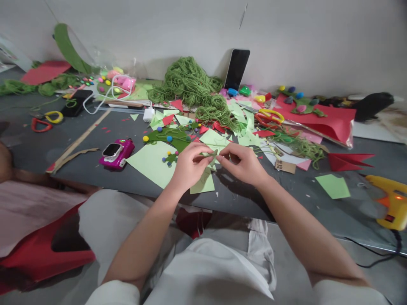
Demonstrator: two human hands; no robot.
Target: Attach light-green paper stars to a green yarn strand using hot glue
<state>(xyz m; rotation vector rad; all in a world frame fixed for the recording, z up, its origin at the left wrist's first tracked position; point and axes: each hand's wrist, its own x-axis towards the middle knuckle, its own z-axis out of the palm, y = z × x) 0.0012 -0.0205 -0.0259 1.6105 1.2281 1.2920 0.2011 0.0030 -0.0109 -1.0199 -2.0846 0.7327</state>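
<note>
Close together over the table's front part, both my hands have their fingers drawn in. Between the fingertips of my left hand [192, 164] is a small, dull green piece [215, 155], which looks like folded paper. The fingers of my right hand [244, 164] pinch at its other side. Under and beside my left hand lie pale green paper sheets [148, 163]. A dark green felt shape [178, 143] with coloured pom-poms lies just behind that hand, and a small pom-pom cluster [171, 158] sits to its left.
A yellow glue gun [392, 199] with a lit light lies far right, its cord over the edge. Green yarn [189, 80], a propped phone [237, 67] and scissors [270, 117] are behind. A purple case with a watch [117, 153] stands left. Another person's arm [28, 178] is at left.
</note>
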